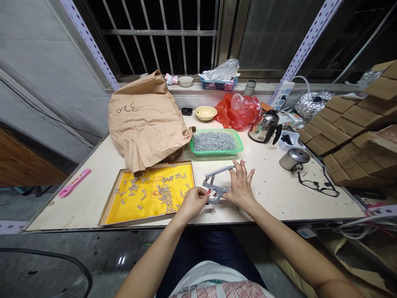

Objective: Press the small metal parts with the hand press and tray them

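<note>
A grey metal hand press (217, 182) with a long lever stands near the table's front edge. My right hand (240, 186) rests on its lever and body, fingers spread over the handle. My left hand (194, 201) is pinched at the jaw of the press, holding something too small to make out. Just left of it lies a yellow-lined tray (149, 193) scattered with several small metal parts. Behind the press a green basket (216, 142) is filled with shiny metal parts.
A large brown paper sack (145, 120) lies at the back left. A kettle (265, 127), metal cup (294, 159), glasses (316, 184), red plastic bag (237, 109) and stacked cardboard boxes (350, 132) fill the right. A pink tool (74, 183) lies far left.
</note>
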### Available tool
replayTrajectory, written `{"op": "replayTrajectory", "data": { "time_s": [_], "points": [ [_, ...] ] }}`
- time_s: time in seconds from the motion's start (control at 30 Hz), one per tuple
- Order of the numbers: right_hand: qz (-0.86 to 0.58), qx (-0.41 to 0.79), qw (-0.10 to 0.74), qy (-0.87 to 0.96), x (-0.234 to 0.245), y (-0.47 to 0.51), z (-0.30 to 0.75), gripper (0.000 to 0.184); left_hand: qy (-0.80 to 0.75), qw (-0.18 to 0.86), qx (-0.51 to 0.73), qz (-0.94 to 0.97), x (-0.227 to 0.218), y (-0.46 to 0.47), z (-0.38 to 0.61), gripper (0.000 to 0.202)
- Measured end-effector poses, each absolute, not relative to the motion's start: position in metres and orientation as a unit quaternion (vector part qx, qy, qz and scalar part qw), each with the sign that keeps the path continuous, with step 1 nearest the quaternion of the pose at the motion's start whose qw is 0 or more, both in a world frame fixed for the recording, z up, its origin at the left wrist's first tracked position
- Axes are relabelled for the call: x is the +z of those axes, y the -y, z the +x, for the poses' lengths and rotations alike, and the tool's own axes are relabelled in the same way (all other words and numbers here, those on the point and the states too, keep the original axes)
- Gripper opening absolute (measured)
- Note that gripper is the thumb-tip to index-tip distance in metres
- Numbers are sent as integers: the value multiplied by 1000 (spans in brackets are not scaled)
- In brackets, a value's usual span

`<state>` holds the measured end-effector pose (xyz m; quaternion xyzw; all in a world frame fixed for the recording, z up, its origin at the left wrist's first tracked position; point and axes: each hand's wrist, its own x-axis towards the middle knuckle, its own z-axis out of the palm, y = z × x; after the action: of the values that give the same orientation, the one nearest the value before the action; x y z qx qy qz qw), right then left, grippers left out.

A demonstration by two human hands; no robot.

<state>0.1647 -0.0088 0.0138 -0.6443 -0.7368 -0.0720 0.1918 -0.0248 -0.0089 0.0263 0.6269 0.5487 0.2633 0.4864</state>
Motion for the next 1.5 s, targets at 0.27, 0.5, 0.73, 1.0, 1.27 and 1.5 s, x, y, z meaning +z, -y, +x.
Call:
{"op": "replayTrajectory", "data": {
  "time_s": [0.27,0.5,0.73,1.0,1.27,1.5],
  "points": [
    [-627,-99,221,741,19,8,165,59,-544,499,278,615,29,12,-26,18],
    [-604,-98,190,768,14,4,171,36,-519,563,345,542,31,13,-32,40],
    [-574,-98,164,796,-2,-6,169,27,-533,628,320,468,32,14,-30,42],
    [-596,-120,236,758,10,-10,162,45,-520,678,301,423,29,8,-24,27],
    [-705,-104,245,657,-17,-4,192,72,-577,540,425,442,31,-49,-6,27],
    [-706,-91,232,663,-26,10,209,76,-564,394,437,580,69,-151,3,43]
  ]
}}
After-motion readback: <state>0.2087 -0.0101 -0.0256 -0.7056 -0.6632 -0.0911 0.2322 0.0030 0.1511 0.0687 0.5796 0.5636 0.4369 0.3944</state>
